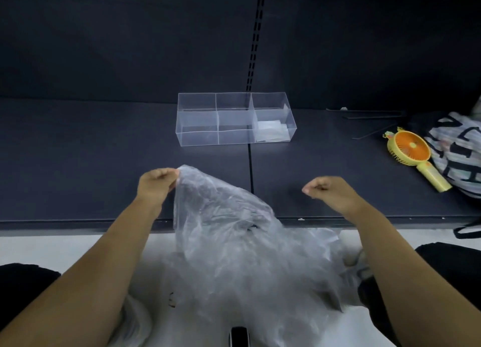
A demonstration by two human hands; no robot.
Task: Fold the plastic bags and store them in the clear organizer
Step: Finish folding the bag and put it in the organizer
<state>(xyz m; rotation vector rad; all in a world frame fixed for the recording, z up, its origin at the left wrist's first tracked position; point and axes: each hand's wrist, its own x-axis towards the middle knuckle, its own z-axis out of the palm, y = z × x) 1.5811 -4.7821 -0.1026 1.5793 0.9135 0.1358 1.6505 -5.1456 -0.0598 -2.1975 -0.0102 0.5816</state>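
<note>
Your left hand [156, 184] pinches the top corner of a clear plastic bag [223, 224] between the thumb and curled fingers and holds it up over the near part of the dark shelf [78, 164]. The film hangs crumpled, down and to the right, into a loose heap of plastic bags [260, 300] by your knees. This looks like the start of a fold: the bag is picked out but not yet spread. Far behind it, near the middle of the shelf, stands the clear organizer [197, 138], and a folded bag [272, 132] already lies in its right-hand compartment. Your right hand [326, 188] hovers to the right, apart from the bag, its fingers curled in, and no plastic shows between them. Your next move probably calls for that hand to catch the opposite corner, so you can pull the film taut and lay it flat before creasing. Thin plastic like this is likely to slip and cling, so take a firm pinch. The shelf is matte and dark, a seam [250, 169] runs from near to far, and a slotted upright [256, 34] rises in the dark back panel. Farther right a yellow handheld fan [411, 151] lies flat, just beside a black-and-white lettered cloth bag [458, 149]. The pale floor [52, 245] shows below the shelf's near edge.
</note>
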